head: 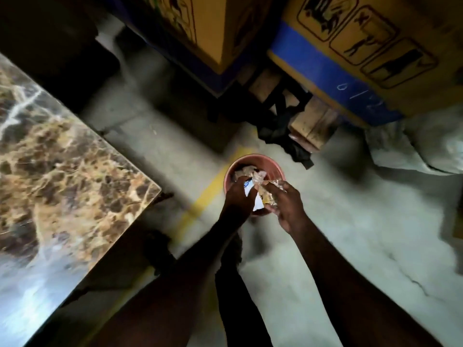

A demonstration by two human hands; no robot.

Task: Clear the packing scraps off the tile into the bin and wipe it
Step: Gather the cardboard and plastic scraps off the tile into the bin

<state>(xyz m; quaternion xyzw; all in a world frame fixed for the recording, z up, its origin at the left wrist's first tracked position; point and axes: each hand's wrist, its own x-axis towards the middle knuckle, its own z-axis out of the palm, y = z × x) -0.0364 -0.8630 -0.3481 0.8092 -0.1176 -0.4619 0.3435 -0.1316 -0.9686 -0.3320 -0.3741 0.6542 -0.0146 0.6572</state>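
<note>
the marbled brown tile fills the left of the view, and the part that shows carries no scraps; whether it has been wiped i cannot tell. big yellow cartons stand behind on the grey floor. the small pink bin sits on the floor near the tile's corner, already holding crumpled wrap. over it, the left hand and right hand curl their fingers round a bundle of packing scraps, clear film and white paper. judging by this, clearing is nearly done: dropping, then wiping, remains.
</note>
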